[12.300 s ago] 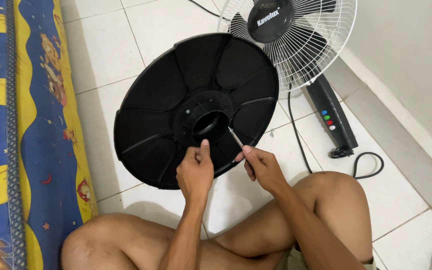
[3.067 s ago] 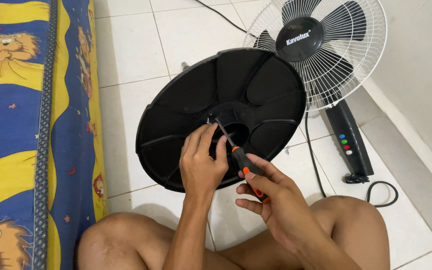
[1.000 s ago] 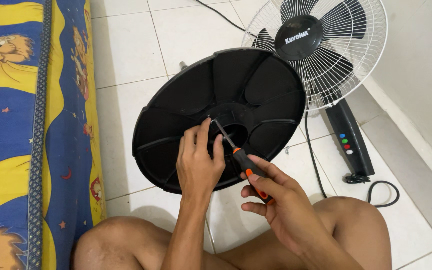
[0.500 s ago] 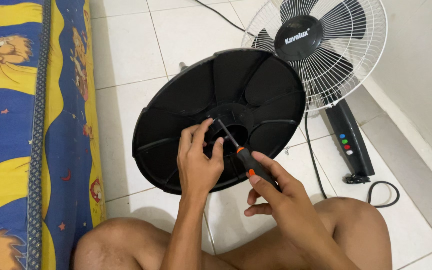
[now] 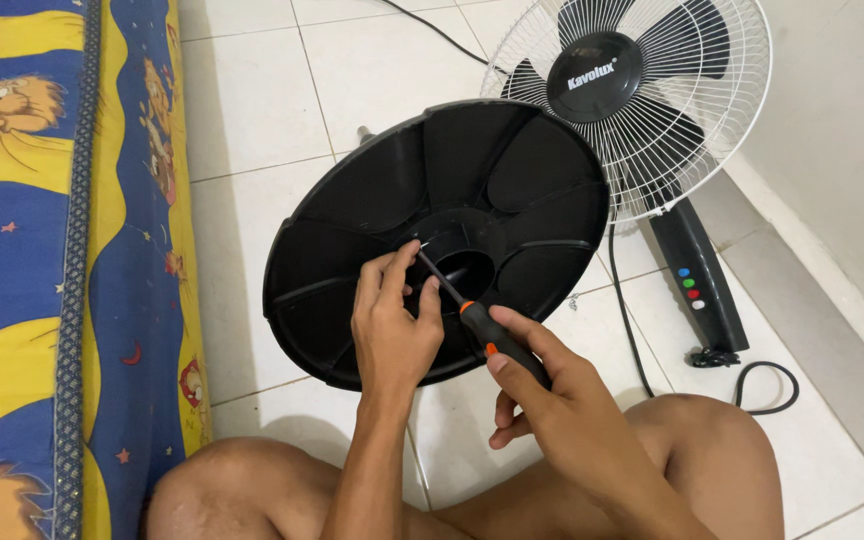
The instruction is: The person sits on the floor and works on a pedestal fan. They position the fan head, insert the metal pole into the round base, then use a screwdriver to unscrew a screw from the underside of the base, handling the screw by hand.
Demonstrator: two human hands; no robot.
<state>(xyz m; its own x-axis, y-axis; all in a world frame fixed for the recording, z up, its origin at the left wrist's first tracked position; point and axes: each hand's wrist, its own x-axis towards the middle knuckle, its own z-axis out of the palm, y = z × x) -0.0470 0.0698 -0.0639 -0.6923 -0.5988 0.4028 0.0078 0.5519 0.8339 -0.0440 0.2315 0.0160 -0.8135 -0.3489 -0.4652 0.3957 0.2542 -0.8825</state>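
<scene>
A round black plastic fan base (image 5: 512,170) stands tilted on the tiled floor, its ribbed underside facing me. My right hand (image 5: 542,395) grips the black and orange handle of a screwdriver (image 5: 472,315), whose tip rests at the rim of the base's central hub. My left hand (image 5: 392,325) lies against the hub, thumb and fingers pinched around the screwdriver's shaft near the tip. My bare legs are folded below.
A white-caged fan head (image 5: 642,90) with black blades lies behind the base, its black control column (image 5: 697,275) and a black cord (image 5: 762,385) to the right. A blue and yellow mattress (image 5: 62,260) borders the left. A wall runs along the right.
The screwdriver has stayed at the hub; my right hand has shifted slightly on the handle and my left fingers have closed nearer the tip. The base has not moved.
</scene>
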